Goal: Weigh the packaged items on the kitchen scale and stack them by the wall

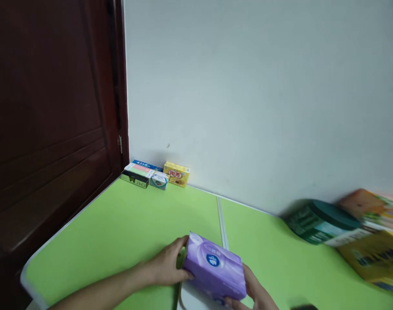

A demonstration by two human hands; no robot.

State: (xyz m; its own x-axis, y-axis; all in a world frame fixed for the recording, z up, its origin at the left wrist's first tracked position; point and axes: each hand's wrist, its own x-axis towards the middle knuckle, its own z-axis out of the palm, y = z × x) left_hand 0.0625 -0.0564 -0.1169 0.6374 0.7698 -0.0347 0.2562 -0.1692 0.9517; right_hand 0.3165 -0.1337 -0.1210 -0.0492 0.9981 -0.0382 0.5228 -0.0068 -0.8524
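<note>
Purple tissue pack (pixel 215 268) sits between your palms, your left hand (pixel 169 263) grasping one end and your right hand (pixel 255 289) the other, above a white object (pixel 196 298) on the green table (pixel 144 219).

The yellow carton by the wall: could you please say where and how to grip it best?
Probably the upper right part of the yellow carton, from above and the right: it stands upright, top and right end exposed, while a small white box crowds its lower left and the wall is close behind.
</note>
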